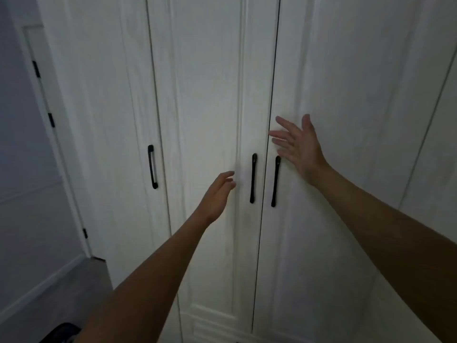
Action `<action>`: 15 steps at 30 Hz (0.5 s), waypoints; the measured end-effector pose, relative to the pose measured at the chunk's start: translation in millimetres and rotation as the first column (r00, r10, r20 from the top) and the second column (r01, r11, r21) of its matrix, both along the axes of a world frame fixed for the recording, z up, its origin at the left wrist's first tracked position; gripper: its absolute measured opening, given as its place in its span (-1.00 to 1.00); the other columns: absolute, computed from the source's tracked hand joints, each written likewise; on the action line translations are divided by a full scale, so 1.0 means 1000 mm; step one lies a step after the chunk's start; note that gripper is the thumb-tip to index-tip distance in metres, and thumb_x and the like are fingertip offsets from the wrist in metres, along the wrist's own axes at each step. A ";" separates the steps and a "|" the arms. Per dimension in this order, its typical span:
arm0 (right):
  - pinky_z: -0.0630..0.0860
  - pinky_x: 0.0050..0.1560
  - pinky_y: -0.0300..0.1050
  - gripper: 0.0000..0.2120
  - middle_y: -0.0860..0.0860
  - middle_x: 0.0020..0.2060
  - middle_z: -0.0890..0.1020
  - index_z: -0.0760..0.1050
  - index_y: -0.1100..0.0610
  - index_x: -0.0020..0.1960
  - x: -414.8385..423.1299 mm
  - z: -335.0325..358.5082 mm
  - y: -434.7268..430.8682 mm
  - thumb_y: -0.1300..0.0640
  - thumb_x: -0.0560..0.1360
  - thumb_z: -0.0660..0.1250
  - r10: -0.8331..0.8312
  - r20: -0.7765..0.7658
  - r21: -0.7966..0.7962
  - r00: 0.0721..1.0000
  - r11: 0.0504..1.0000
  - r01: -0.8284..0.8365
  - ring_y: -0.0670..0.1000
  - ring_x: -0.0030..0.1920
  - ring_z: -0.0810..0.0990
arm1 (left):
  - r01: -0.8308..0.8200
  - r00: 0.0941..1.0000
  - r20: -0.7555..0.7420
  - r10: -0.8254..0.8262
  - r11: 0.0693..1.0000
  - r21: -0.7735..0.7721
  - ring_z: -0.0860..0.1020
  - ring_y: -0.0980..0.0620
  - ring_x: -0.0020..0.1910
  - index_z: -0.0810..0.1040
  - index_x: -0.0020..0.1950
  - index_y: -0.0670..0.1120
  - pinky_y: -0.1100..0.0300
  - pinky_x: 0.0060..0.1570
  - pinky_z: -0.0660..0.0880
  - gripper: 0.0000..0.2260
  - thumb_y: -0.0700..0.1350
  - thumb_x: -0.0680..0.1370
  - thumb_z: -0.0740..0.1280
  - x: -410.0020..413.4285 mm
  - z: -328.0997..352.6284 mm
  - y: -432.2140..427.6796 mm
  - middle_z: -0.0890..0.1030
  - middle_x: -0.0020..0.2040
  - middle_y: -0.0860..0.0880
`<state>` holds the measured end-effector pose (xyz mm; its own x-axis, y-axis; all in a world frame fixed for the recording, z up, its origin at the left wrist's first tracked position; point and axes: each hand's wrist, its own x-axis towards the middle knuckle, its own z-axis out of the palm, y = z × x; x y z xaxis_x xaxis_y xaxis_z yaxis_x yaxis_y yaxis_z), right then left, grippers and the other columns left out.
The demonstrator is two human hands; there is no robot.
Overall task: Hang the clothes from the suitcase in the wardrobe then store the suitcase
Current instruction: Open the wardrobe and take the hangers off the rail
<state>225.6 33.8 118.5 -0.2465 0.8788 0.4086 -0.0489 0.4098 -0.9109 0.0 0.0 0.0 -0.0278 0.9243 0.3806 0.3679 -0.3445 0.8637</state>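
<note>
White wardrobe (210,95) fills the view, all doors closed. Three black bar handles visible: one on the far-left door (152,167), and a pair side by side at the centre seam, the left of the pair (253,178) and the right of the pair (275,181).

Both arms bare, reaching forward toward the centre doors. Left hand (217,196) sits just left of the centre pair of handles, near the left one but not gripping it; fingers (228,175) loosely curled and close together, holding nothing. Cannot tell whether the fingertips touch the door panel.

Right hand (298,144) is higher, just above and right of the right centre handle, palm toward the door, fingers spread wide and empty. Slight motion blur on the fingertips; contact with the door unclear.

A room door frame with black hinges (51,120) stands at far left. Grey floor (74,288) below it. A dark object (63,334) shows at the bottom-left edge, mostly cut off; too little visible to identify. No clothes in view.
</note>
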 end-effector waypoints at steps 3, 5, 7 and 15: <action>0.24 0.54 0.15 -0.19 0.03 0.42 0.52 0.43 -0.04 0.50 0.010 0.005 0.008 -0.46 0.56 -0.23 0.065 -0.063 -0.109 0.996 0.992 -0.071 0.05 0.45 0.44 | 0.008 0.993 0.117 -0.006 1.000 -0.021 0.47 0.02 0.36 0.37 0.51 -0.02 0.04 0.37 0.39 -0.64 -0.09 0.72 0.07 0.024 0.004 0.018 0.51 0.38 -0.02; 0.23 0.54 0.17 -0.15 0.03 0.44 0.50 0.43 -0.01 0.50 0.015 0.005 0.009 -0.49 0.54 -0.23 0.084 -0.075 -0.141 0.994 0.985 -0.094 0.06 0.46 0.43 | 0.034 0.981 0.192 -0.022 0.998 -0.060 0.49 0.01 0.32 0.39 0.48 -0.03 0.02 0.35 0.41 -0.66 -0.11 0.72 0.07 0.040 0.005 0.026 0.52 0.34 -0.03; 0.21 0.55 0.20 -0.12 0.04 0.46 0.49 0.42 0.01 0.51 0.020 0.005 0.013 -0.52 0.52 -0.21 0.093 -0.109 -0.177 0.990 0.978 -0.111 0.07 0.47 0.42 | 0.065 0.970 0.238 -0.044 0.995 -0.081 0.51 -0.04 0.30 0.42 0.43 -0.02 -0.01 0.33 0.42 -0.68 -0.14 0.71 0.06 0.050 0.008 0.032 0.54 0.29 -0.03; 0.12 0.58 0.23 -0.06 0.03 0.46 0.49 0.39 0.00 0.53 0.020 -0.003 0.009 -0.58 0.46 -0.19 0.108 -0.200 -0.213 0.974 0.965 -0.151 0.05 0.48 0.40 | 0.178 0.879 0.468 -0.088 0.972 -0.151 0.57 -0.04 0.07 0.62 0.20 -0.04 -0.13 0.35 0.47 -0.74 -0.07 0.66 0.17 0.039 0.015 0.039 0.60 0.00 -0.05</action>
<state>245.6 42.8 115.1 -0.3032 0.9187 0.2530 -0.2643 0.1740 -0.9486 39.2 39.0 15.1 -0.0282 0.9834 0.1792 -0.1195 -0.1813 0.9761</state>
